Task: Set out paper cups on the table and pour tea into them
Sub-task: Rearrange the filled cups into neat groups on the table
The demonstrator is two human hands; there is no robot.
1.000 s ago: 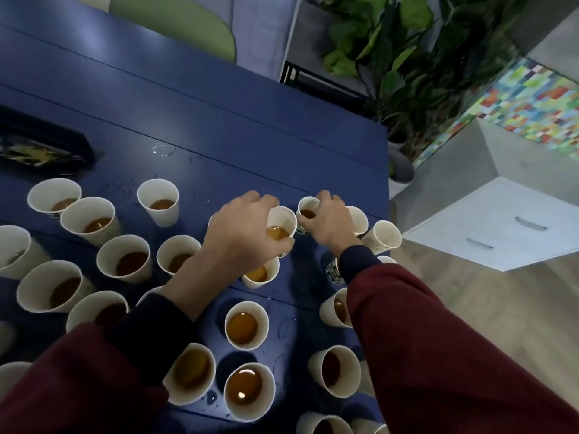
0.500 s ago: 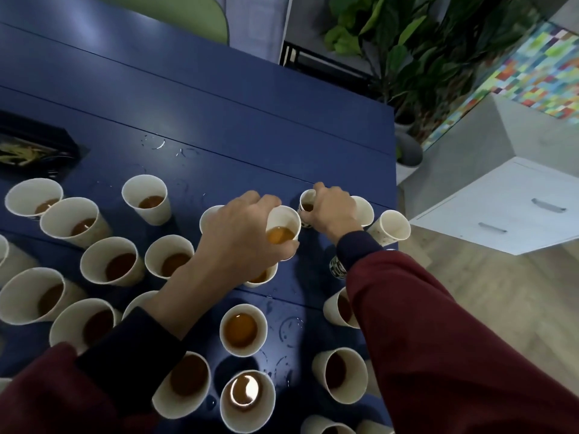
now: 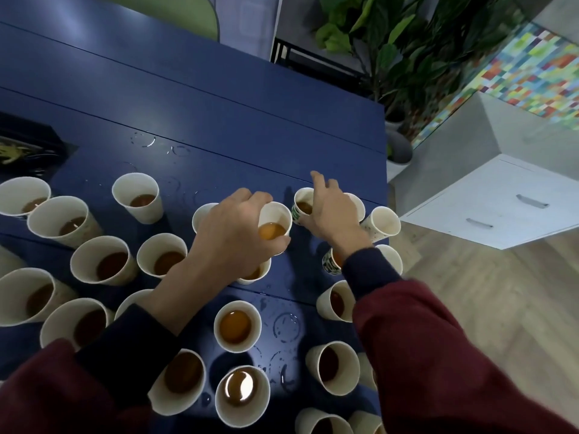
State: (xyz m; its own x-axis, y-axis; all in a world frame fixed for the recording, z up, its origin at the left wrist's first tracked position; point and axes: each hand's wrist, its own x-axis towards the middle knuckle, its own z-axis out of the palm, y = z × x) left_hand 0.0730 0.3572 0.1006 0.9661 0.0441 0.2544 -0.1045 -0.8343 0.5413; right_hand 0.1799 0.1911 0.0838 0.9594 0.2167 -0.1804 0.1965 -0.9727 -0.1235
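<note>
Several white paper cups holding brown tea stand on the dark blue table (image 3: 219, 114). My left hand (image 3: 232, 236) is closed round one cup of amber tea (image 3: 277, 219) and holds it tilted just above the others, mid-table. My right hand (image 3: 332, 214) is over a small green-patterned cup (image 3: 301, 204) near the table's right edge. Its fingers are spread and raised, and only the thumb rests near the cup's side. Another cup (image 3: 380, 223) leans at the edge, and its inside shows no tea.
A dark printed box (image 3: 22, 151) lies at the far left. Wet rings (image 3: 286, 327) mark the table between the near cups. Beyond the right edge are a potted plant (image 3: 391, 32), a white drawer cabinet (image 3: 501, 202) and wood floor.
My right hand's fingers have lifted off the green-patterned cup and spread apart. My left hand has kept its cup, raising and tilting it slightly. The view has shifted a little.
</note>
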